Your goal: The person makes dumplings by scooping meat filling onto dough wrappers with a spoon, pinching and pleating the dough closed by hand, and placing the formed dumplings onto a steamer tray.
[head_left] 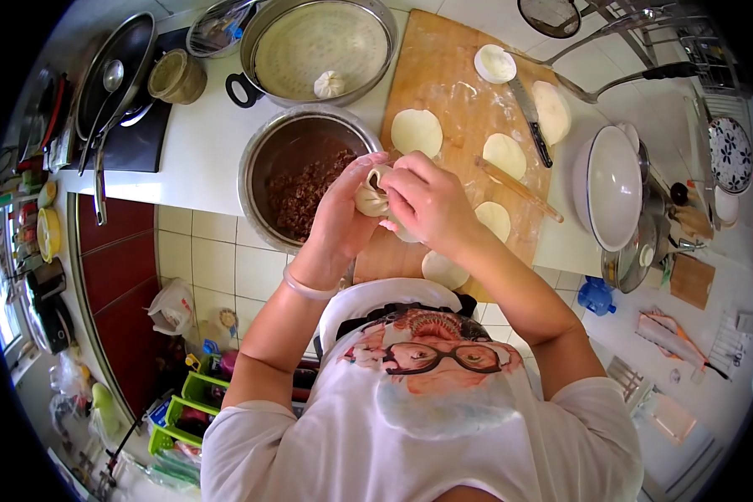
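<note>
Fingers (404, 186) of the right hand (431, 201) pinch the rim of a partly gathered bun (371, 202), cradled in the left hand (341, 205) by the metal bowl (249, 180) of filling (297, 202); step in hand, apparently pleating; next move likely calls for small, even pinches closing the top.

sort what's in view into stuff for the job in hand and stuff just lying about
Looks in use:
- half-closed bun
- bowl of filling
- dough rounds
- rolling pin
- wooden board

Seemingly just lying about:
- frying pan
- blue bottle
- white bag
</note>
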